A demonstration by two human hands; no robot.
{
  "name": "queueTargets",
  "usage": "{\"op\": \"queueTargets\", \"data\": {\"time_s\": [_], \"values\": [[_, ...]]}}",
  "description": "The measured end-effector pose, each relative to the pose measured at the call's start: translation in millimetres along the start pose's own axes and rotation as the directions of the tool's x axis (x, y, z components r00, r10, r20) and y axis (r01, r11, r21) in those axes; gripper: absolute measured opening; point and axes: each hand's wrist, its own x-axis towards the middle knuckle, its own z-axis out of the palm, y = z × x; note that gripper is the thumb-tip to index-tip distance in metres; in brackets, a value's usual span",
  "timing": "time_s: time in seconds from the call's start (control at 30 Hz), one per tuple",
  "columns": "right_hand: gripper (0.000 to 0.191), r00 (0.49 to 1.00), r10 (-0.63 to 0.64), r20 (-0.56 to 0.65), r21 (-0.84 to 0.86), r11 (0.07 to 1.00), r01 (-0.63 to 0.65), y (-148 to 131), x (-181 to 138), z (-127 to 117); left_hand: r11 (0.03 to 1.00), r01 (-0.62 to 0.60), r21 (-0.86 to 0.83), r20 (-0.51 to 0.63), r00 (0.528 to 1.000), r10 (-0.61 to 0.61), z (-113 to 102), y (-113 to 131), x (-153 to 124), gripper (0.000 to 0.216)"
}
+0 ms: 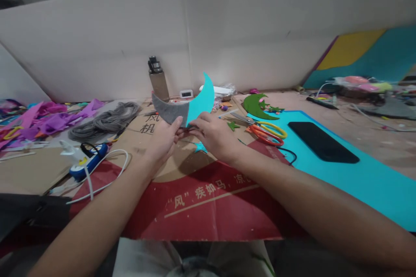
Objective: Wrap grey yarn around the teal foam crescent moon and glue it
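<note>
My left hand [164, 140] and my right hand [216, 136] meet above a flattened cardboard box [201, 199]. Together they pinch a crescent of felt. Its left half is a grey felt piece [169, 111]. Its right half is a turquoise felt piece [203, 97], curving up to a point. The left thumb presses on the grey part, and the right fingers close on the lower edge of the turquoise part. A small turquoise felt star [200, 147] lies on the cardboard just under my hands.
Orange-and-yellow scissors [264, 132] and a green felt crescent [256, 106] lie to the right on a turquoise sheet [357, 181] with a black pad [321, 142]. A glue gun [87, 162], grey cord [107, 121], purple scraps [48, 119] and a bottle [158, 78] are on the left.
</note>
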Motion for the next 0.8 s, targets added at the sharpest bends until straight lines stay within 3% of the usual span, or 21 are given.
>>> {"op": "queueTargets", "data": {"time_s": [0.2, 0.47, 0.63, 0.8], "values": [[0.021, 0.999, 0.027, -0.032, 0.135, 0.991, -0.023, 2.4, -4.2, -4.7, 1.0, -0.026, 0.006, -0.013, 1.0, 0.026, -13.2, 4.6, 8.5, 0.032], [0.015, 0.994, 0.004, -0.111, 0.189, 0.982, 0.017, -3.8, 0.8, -12.0, 0.998, 0.01, 0.069, -0.026, 1.0, -0.008, -8.2, 2.1, 4.5, 0.034], [0.009, 0.981, 0.141, -0.134, 0.291, 0.952, -0.097, -3.1, 3.9, -17.2, 0.997, 0.014, 0.078, 0.047, 0.999, -0.018, -3.9, 0.7, 0.3, 0.035], [0.009, 0.971, 0.192, -0.146, 0.357, 0.925, -0.129, 0.5, 3.6, -18.5, 0.996, 0.065, 0.058, 0.087, 0.994, -0.07, -1.2, -0.4, -0.7, 0.039]]}}
